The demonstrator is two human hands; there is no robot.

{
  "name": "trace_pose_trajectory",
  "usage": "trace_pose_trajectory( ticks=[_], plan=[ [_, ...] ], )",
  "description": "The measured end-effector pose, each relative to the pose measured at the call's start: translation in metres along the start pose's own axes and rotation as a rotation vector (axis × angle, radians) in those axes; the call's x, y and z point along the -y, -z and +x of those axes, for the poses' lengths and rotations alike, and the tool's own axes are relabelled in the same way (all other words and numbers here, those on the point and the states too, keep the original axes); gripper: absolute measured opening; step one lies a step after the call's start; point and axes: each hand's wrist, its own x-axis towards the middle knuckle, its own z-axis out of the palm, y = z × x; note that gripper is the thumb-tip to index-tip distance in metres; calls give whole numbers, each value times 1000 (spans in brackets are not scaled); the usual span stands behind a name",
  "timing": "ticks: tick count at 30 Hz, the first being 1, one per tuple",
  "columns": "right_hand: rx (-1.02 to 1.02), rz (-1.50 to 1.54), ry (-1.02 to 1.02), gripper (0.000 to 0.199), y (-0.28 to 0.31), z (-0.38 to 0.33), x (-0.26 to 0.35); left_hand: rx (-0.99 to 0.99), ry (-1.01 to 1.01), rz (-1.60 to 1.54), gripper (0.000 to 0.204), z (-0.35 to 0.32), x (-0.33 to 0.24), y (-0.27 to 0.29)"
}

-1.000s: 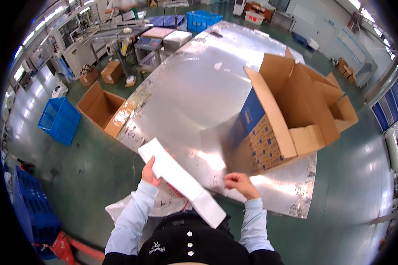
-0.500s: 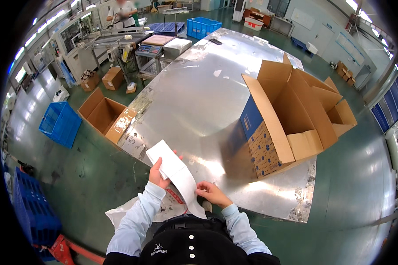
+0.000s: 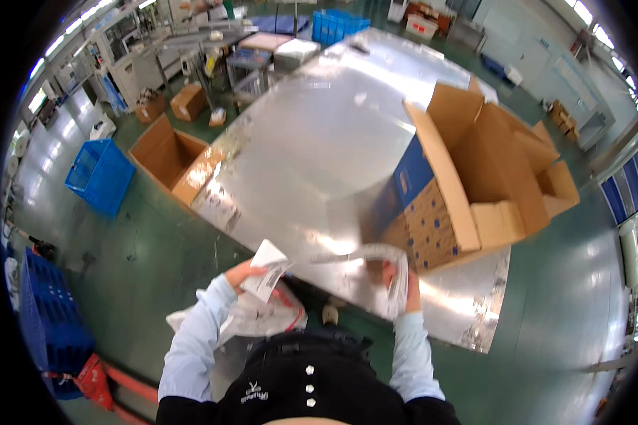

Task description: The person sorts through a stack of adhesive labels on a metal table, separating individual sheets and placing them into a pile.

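Both hands up over the near edge of the metal table [image 3: 298, 163], well apart. Left hand [image 3: 241, 275] pinches a folded wad of white paper [image 3: 268, 256], thumb on top, print on the lower part; it's just off the near edge, toward the left corner. Right hand [image 3: 412, 292] grips a printed paper strip [image 3: 402, 273], fingers curled in behind it, over the near edge toward the right corner. Strip arches up from the right hand and runs left over the table toward the wad; blurred, can't tell if the two are one piece. Tall open carton [image 3: 432, 212], blue and brown, stands by the right edge, flaps up, just beyond the right hand. Smaller open box [image 3: 166, 159] at the near left corner, one flap overlapping the corner in view; can't tell if it touches. Blue crate [image 3: 99, 177] on the floor left of that. White plastic bag [image 3: 262, 315] with red marks sits below the left hand, off the near edge. Small dark object [image 3: 359, 49] lies near the far end, by the left edge.
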Motion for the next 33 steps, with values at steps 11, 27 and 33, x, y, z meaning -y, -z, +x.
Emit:
trace_pose_trajectory(
  ticks=[11,27,33],
  plan=[
    [-455,-376,581,48,44,24,-1,-36,413,-214,54,31,52,1],
    [526,-2451,266,23,13,116,-126,-151,253,57,64,5,55,-13],
    [312,-2598,450,10,4,129,-94,-92,212,-229,55,-21,53,-5]
  ],
)
